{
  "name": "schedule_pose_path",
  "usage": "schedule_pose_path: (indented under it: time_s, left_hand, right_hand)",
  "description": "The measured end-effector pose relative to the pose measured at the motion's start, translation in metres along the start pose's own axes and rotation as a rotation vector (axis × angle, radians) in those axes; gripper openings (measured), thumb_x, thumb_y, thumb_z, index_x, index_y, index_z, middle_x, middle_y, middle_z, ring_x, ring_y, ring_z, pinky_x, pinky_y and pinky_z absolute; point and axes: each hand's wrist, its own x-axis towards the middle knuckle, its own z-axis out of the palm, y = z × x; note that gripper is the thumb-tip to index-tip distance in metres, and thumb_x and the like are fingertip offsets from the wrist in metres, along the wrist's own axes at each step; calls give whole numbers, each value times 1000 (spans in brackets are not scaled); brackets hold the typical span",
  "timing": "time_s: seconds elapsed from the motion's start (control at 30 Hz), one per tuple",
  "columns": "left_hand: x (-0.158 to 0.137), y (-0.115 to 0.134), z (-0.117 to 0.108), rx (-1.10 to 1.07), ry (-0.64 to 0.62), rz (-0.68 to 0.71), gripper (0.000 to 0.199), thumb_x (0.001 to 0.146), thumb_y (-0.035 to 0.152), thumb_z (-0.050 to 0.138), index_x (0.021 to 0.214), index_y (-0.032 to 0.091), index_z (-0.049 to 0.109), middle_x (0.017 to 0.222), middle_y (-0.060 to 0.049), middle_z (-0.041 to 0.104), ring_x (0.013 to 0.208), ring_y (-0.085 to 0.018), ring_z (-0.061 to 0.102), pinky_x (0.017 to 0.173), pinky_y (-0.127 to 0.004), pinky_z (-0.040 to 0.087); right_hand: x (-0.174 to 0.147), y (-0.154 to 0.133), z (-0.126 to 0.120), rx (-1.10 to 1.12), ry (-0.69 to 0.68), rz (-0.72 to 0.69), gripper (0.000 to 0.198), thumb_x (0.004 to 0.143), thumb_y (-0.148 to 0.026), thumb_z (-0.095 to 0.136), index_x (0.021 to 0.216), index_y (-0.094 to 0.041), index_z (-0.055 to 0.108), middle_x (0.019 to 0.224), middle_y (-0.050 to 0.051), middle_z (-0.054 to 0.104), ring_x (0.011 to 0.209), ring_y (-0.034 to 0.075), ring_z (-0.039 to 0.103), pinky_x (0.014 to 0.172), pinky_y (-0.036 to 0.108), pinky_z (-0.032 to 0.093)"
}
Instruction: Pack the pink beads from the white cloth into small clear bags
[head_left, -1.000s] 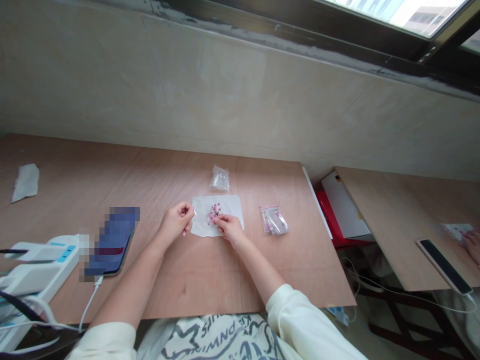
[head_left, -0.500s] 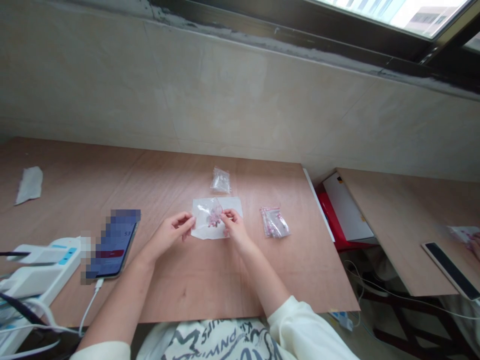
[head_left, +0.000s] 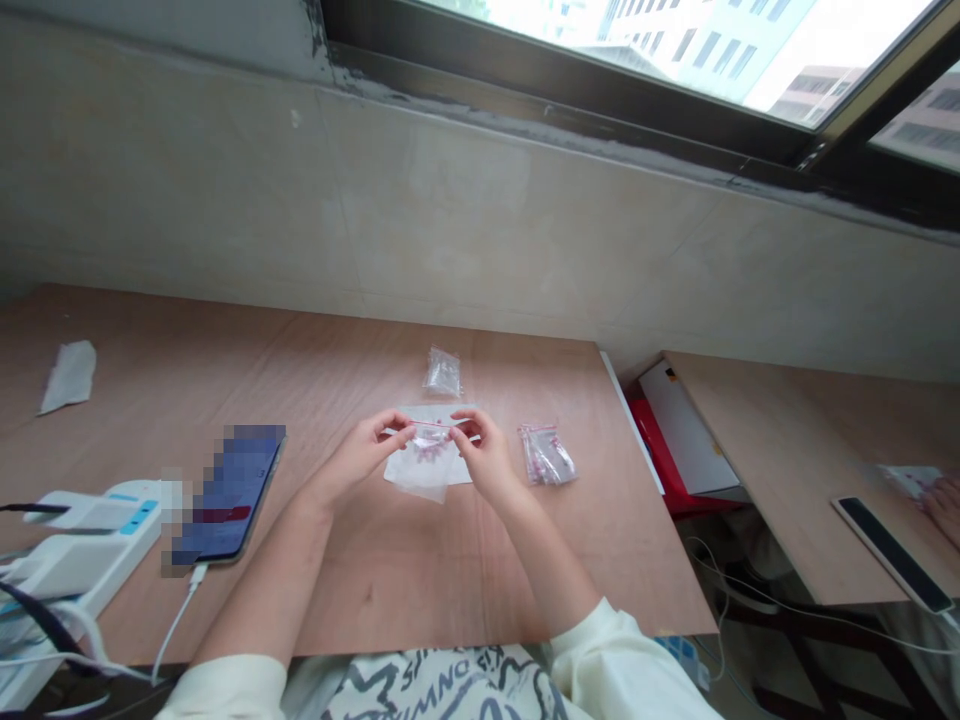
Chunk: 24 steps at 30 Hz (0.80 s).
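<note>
A small clear zip bag (head_left: 421,478) with a red line along its top edge is stretched between my two hands. My left hand (head_left: 369,448) pinches its left top corner, and my right hand (head_left: 486,455) pinches the right one. Under the bag lies a white sheet of paper (head_left: 463,470) on the table. Small pink pieces (head_left: 432,450) show around the middle of the bag; whether they are inside it or on the paper behind, I cannot tell. To the right sit pink-edged clear bags (head_left: 547,455). Beyond the paper is another clear packet (head_left: 443,372).
On the left of the wooden table (head_left: 375,590) are a phone (head_left: 232,510) on a charging cable, a white power strip (head_left: 97,570) and a scrap of white paper (head_left: 69,377). At a second table on the right, another person's hand (head_left: 943,505) is near a dark-faced phone (head_left: 892,553).
My left hand has moved right and my right hand has turned, so both now grip the bag's top edge. The bag has swung round, with its body hanging toward me.
</note>
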Motion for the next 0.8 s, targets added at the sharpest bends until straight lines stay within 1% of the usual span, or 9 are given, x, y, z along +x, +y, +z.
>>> schedule_pose_path:
  time_s: [0.1,0.17,0.23,0.33,0.43,0.5,0.57,0.67,0.8]
  left_hand:
    - [-5,2,0,0,34,8,25,67,40,52,73,16,56,72,-1,59,68,-14,56,62,-22,43]
    - [-9,0,-1,-12,50,-2,24,66,39,53,73,17,56,72,0,60,67,-13,56,61,-22,43]
    - [-13,-2,-1,-26,59,-17,23,65,39,54,72,16,57,72,-1,60,67,-14,57,60,-22,43]
    - [-15,-5,1,-43,71,-20,23,63,38,57,69,15,59,69,-2,62,67,-16,58,59,-23,43]
    - [-13,-7,2,-59,108,-16,23,61,36,58,68,15,60,68,-2,63,67,-16,58,60,-24,44]
    - [-11,-7,3,-70,146,-21,23,60,36,59,69,15,59,68,-2,63,66,-16,58,62,-24,44]
    - [-10,-6,2,-73,162,-25,24,61,37,59,71,15,59,68,-2,63,66,-16,57,62,-25,44]
    - [-9,-2,1,-83,119,-20,24,63,38,57,72,16,57,70,-2,62,67,-16,57,61,-24,45]
    - [-8,1,3,-93,5,-20,25,66,39,54,75,16,56,75,-2,60,68,-15,57,58,-23,44]
  right_hand:
    - [0,2,0,91,-55,185,17,62,-29,54,72,-16,52,62,1,54,58,12,50,48,22,36]
    - [-1,4,0,98,-90,236,15,61,-30,54,63,-15,50,62,2,55,58,11,49,50,22,35]
    - [-3,4,1,79,-80,201,12,61,-27,54,58,-16,50,59,0,54,57,10,47,54,23,35]
    - [-5,5,4,4,2,107,11,62,-20,51,53,-16,47,53,-3,49,54,9,42,56,23,32]
    - [-6,5,5,-45,63,38,11,63,-21,50,53,-16,47,54,-3,47,55,9,41,57,23,32]
    - [-6,5,5,-10,28,21,11,63,-25,52,57,-16,50,57,-2,49,57,9,43,58,23,33]
    - [-5,4,4,57,-45,48,14,62,-30,54,60,-16,52,60,-1,52,59,10,45,58,22,33]
    - [-4,1,5,146,-84,110,16,59,-31,57,61,-16,52,59,-2,51,55,9,44,55,22,33]
    - [0,-2,7,118,-9,77,13,56,-25,57,53,-16,48,51,-4,44,49,7,37,51,21,30]
